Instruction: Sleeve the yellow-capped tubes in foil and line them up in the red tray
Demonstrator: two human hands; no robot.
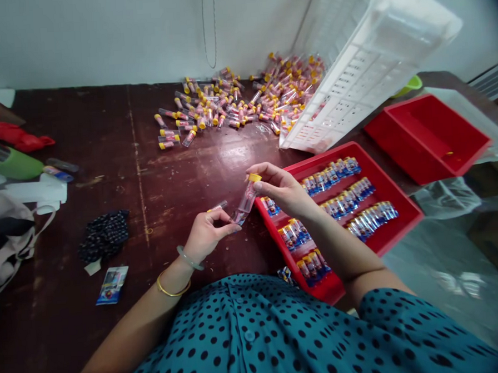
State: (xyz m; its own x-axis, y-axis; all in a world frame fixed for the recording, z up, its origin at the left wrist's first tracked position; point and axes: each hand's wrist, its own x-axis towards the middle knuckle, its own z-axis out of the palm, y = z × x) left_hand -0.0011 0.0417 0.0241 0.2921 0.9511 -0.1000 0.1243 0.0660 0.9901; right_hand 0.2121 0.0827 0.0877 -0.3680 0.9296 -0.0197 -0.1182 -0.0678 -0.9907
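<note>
My right hand pinches the yellow-capped top of a clear tube that tilts down to the left. My left hand is closed, its fingertips on the tube's lower end, and a second thin clear tube sticks out above its fingers. Both hands are over the dark wooden table, just left of a red tray holding rows of packed tubes with blue labels. A heap of loose yellow-capped tubes lies at the far side of the table.
A white plastic crate leans tilted over the heap's right side. An empty red tray sits to the right. At the left lie a green bottle, red cloth, a bag, dark beads and a small packet.
</note>
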